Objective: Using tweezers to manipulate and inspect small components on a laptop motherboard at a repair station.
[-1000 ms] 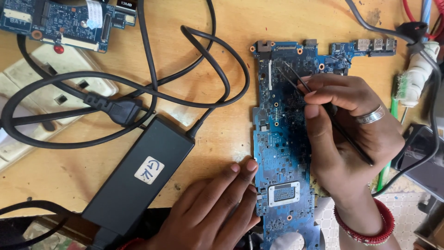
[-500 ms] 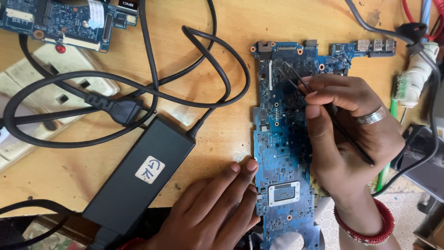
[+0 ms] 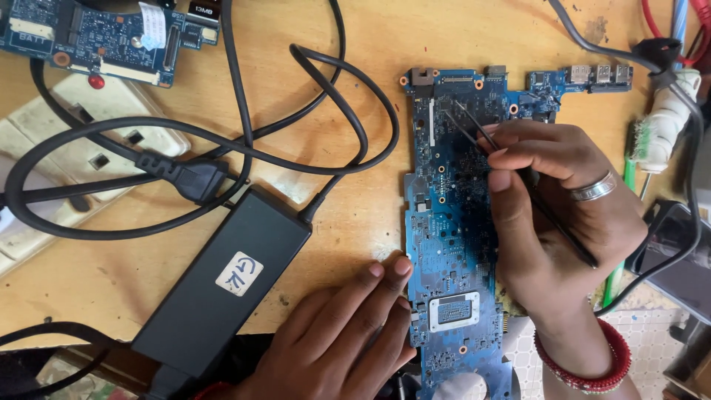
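Lying lengthwise on the wooden table (image 3: 355,44), the blue laptop motherboard (image 3: 452,244) shows dense chips and a silver-framed processor. The left hand (image 3: 341,333) lies flat, fingers together, touching its near-left edge. The right hand (image 3: 563,215) pinches black tweezers (image 3: 474,126), tips on the board's far part.

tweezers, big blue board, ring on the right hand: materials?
Tweezers: dark, thin and stiff with fine tips, probably coated metal. Blue circuit board: looks like rigid laminate under glossy blue coating, with metal pads, ports and a silver-framed chip. Ring on the right hand: silver-coloured and shiny, likely metal.
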